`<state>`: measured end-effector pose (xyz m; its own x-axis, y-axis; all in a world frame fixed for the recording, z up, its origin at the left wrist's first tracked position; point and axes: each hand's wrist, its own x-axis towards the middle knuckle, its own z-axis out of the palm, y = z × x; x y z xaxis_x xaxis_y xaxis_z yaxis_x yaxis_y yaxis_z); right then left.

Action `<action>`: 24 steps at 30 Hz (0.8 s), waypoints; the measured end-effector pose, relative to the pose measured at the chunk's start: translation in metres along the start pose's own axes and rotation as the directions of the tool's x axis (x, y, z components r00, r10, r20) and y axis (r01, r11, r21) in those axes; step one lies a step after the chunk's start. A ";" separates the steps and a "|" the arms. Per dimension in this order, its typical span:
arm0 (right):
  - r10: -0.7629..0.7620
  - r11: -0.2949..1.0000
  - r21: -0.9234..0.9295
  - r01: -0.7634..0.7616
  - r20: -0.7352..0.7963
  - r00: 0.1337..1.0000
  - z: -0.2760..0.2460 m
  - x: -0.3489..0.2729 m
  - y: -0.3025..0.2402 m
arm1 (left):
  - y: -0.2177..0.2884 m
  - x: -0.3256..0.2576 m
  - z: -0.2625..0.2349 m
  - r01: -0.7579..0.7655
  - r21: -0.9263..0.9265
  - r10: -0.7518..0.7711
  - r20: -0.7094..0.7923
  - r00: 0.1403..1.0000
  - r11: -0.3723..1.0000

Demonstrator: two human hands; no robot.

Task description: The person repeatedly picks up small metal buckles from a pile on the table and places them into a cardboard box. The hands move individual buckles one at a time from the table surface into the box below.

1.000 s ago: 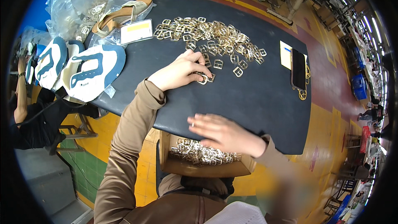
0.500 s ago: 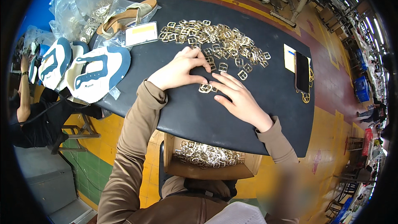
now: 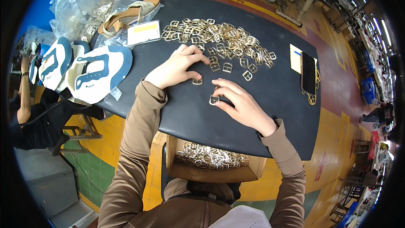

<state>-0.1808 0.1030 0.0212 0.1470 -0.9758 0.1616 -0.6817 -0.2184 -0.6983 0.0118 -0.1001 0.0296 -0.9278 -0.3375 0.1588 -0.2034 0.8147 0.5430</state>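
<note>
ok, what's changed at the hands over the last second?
Right hand came up from the near edge of the table to meet the left hand, then eased back slightly; a buckle is at its thumb, grip unclear. Left hand shifted slightly left, thumb at another buckle. Unchanged: main buckle pile, box, phone.

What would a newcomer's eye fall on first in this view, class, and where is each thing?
Probably first, the heap of metal buckles spread across the far middle of the dark table. Next might come the white-and-blue pieces on the table's left end, and the open cardboard box of more buckles below its near edge. Between heap and box, the left hand and right hand are close to single buckles.
</note>
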 end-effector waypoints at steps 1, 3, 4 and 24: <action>0.046 0.999 0.019 -0.046 0.002 0.999 0.000 -0.001 0.000 | 0.001 0.001 0.004 -0.014 0.004 0.014 -0.045 0.999 1.000; -0.086 0.985 -0.144 0.090 0.036 0.996 0.004 -0.004 -0.001 | 0.003 0.002 0.012 -0.030 0.060 0.035 -0.085 0.996 0.998; -0.153 0.960 -0.226 0.163 0.061 0.986 0.008 -0.007 -0.003 | 0.004 0.002 0.014 -0.030 0.095 0.039 -0.097 0.994 0.995; -0.128 0.940 -0.326 0.100 -0.063 0.990 -0.019 0.044 0.008 | -0.001 -0.003 -0.004 0.011 -0.030 -0.010 0.025 1.000 0.999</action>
<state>-0.1929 0.0586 0.0360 0.1873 -0.9375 0.2931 -0.8598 -0.3008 -0.4126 0.0162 -0.1014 0.0316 -0.9331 -0.3342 0.1329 -0.2041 0.7962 0.5696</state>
